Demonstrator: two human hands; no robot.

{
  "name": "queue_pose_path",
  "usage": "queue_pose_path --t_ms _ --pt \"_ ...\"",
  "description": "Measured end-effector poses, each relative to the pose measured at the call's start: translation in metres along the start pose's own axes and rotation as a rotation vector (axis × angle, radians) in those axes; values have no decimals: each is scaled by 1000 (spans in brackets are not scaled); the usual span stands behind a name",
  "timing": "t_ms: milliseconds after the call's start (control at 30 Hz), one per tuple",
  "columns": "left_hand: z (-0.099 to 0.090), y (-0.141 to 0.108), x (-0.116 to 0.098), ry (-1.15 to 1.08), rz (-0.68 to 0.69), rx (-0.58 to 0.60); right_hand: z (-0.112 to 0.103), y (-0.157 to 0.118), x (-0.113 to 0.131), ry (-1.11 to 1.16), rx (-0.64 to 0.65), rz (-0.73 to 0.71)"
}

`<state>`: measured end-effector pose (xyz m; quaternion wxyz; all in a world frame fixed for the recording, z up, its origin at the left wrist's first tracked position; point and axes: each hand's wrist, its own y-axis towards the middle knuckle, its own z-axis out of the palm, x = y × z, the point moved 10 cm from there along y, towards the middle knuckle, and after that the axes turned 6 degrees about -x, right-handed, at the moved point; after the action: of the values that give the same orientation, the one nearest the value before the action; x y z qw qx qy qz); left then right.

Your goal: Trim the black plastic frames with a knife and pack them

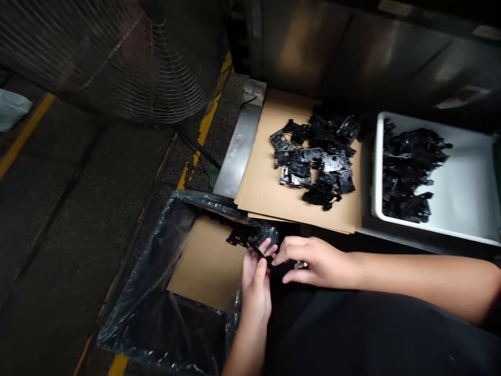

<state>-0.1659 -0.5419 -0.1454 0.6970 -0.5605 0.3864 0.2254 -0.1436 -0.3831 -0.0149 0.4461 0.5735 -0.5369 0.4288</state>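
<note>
My left hand (256, 284) pinches a thin black plastic part (257, 249) between thumb and fingers, over the right side of a lined box. Close beside it, my right hand (319, 261) reaches in with bent fingers, its fingertips at the part's edge. A small shiny object (300, 265) shows inside the right hand's curled fingers; its kind is unclear. Beyond both hands, a heap of black plastic parts (315, 156) lies on stacked cardboard sheets (266, 196). More black parts (407, 172) fill the left side of a white tray (465, 180).
The box with its clear plastic liner (136, 292) holds a cardboard sheet (207, 261) and some black parts near its far edge. A large caged fan (156, 68) stands at the upper left. The metal bench edge (237, 154) borders the cardboard; yellow lines (211, 117) mark the floor.
</note>
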Motion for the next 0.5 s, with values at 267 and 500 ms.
queue_pose_path --t_ms 267,500 --pt "-224 199 115 658 -32 -516 60 -13 -97 37 134 549" --pt "-265 306 183 958 -60 -535 74 -29 -144 14 159 772"
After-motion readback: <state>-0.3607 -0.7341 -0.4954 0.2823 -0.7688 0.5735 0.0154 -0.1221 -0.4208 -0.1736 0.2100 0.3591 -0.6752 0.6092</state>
